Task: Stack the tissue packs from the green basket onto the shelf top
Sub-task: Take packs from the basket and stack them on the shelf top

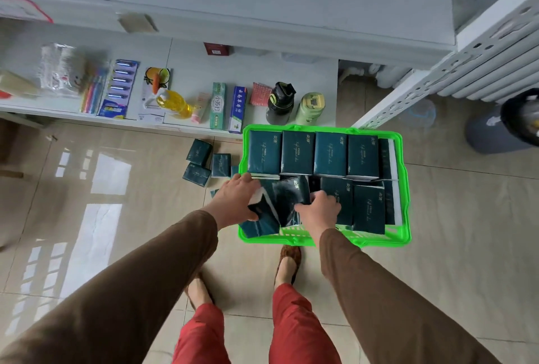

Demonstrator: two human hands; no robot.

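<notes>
Both hands grip tissue packs in one green basket — three packs on floor.

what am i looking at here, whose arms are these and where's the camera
There is no machine here. This single picture comes from a camera worn on a person's head, looking down, so the brown-sleeved arms are the person's own. Both reach into a green basket on the floor, full of dark tissue packs. The left hand and right hand each grip tilted packs at the basket's near side. A few more packs lie on the floor beside it. A low white shelf behind holds toothpaste boxes and bottles.
</notes>
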